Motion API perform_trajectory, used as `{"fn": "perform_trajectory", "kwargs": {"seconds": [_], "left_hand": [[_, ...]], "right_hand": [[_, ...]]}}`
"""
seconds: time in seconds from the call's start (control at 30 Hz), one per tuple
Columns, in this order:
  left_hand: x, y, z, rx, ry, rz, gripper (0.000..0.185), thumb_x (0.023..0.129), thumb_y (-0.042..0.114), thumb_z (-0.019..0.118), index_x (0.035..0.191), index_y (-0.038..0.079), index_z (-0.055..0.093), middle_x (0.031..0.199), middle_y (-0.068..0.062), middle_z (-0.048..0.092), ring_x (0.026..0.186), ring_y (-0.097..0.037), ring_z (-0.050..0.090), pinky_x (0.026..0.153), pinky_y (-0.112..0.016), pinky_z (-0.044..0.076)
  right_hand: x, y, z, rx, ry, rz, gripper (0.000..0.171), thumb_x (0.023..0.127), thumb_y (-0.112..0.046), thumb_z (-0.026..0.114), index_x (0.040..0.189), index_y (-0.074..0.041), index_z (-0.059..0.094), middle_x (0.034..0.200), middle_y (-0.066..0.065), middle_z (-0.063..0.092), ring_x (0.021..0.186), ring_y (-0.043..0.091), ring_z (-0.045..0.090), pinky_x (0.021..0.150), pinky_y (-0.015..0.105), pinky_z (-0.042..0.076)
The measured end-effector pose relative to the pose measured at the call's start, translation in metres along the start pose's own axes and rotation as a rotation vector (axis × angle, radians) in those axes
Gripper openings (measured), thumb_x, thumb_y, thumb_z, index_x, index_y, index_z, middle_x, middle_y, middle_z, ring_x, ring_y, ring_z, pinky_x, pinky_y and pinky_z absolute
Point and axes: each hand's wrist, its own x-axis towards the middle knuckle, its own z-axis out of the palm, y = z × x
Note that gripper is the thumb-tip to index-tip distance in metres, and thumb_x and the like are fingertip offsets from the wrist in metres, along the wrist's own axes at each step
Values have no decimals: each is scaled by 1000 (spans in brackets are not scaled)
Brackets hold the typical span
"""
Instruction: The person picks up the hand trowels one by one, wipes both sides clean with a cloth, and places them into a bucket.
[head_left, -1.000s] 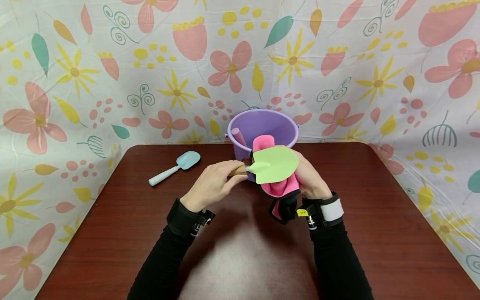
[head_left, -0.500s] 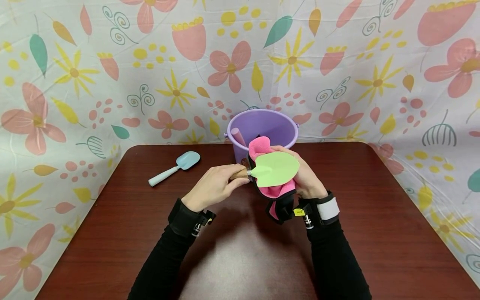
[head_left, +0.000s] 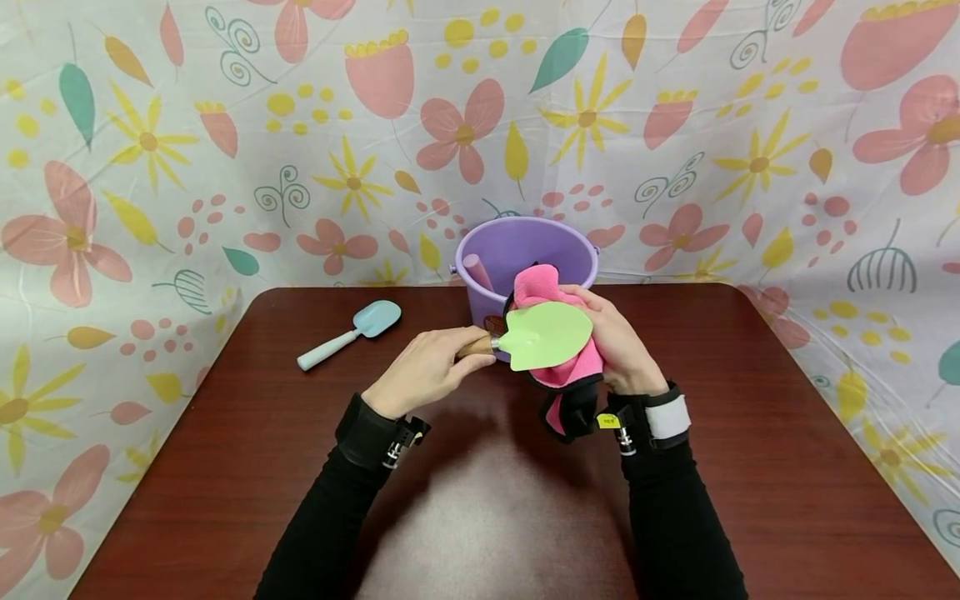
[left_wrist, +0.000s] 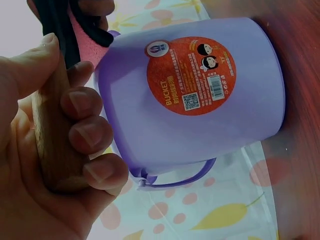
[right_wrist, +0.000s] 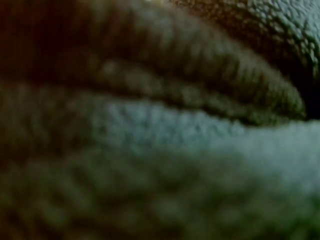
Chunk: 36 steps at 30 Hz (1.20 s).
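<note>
My left hand (head_left: 426, 370) grips the wooden handle (left_wrist: 56, 135) of a hand trowel whose light green blade (head_left: 549, 336) points right. Behind and below that blade, my right hand (head_left: 621, 343) holds a bunched pink cloth (head_left: 538, 284) with black edging. The blade lies over the cloth in the head view and hides part of it and some of the fingers. A black-and-pink end (head_left: 573, 412) of the cloth hangs down by the right wrist. Blurred fabric (right_wrist: 165, 125) fills the right wrist view.
A purple bucket (head_left: 480, 242) stands just beyond both hands, a pink rod-like handle (head_left: 476, 272) leaning inside it. On the brown table (head_left: 225, 467), a pale blue scoop (head_left: 377, 318) lies to the left. A flower-print sheet (head_left: 480, 108) hangs behind the table.
The right hand and the cloth shift slightly left, then back to the right. The trowel's blade tips a little, while the left hand stays nearly in place around its handle.
</note>
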Motion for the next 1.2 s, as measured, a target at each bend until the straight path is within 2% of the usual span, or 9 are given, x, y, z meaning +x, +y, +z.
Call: {"fn": "perform_trajectory", "kwargs": {"seconds": [0.2,0.37,0.6,0.8,0.97,1.1,1.2], "left_hand": [[-1,-2,-3,18,15,-21,20,97,35,63,86,23,51,71,9,33,63,-6,40,60,-27,35],[-2,-3,-6,52,31,-24,20,97,34,62,86,22,51,71,8,34,63,-8,41,60,-28,35],[-4,-4,-13,112,117,-33,11,96,31,64,96,22,59,76,6,47,68,-10,48,61,-29,40],[-5,-4,-15,110,186,-21,14,96,29,64,105,19,64,86,8,54,74,-9,52,64,-29,43],[-4,-2,-15,103,238,-6,15,96,29,65,107,18,63,84,8,54,72,-8,50,62,-28,43],[-2,0,-14,106,281,17,17,96,28,65,107,16,62,82,6,53,72,-9,49,62,-28,43],[-1,1,-13,109,300,30,18,96,28,65,108,15,62,83,5,54,74,-9,50,65,-29,44]], "right_hand": [[-2,-6,-6,15,17,-20,22,101,-14,54,123,-7,58,102,8,59,78,14,64,69,24,54],[-7,-12,-14,65,-1,-63,20,102,-10,51,121,-5,58,104,9,56,79,15,63,71,25,54],[-14,-20,-20,132,-8,-106,20,102,-8,50,120,-5,57,106,9,54,80,17,63,72,25,54],[-11,-17,-16,86,4,-85,19,103,-10,49,120,-6,57,103,9,56,79,16,64,71,25,54],[-6,-9,-6,11,12,-47,23,103,-10,48,125,-6,55,107,8,59,83,14,63,72,24,53],[-3,-1,7,0,-14,4,31,104,-17,50,132,-6,51,105,10,62,81,14,66,71,25,54],[-1,6,17,17,-46,27,30,104,-18,48,130,-4,50,101,11,63,77,15,67,69,27,55]]}}
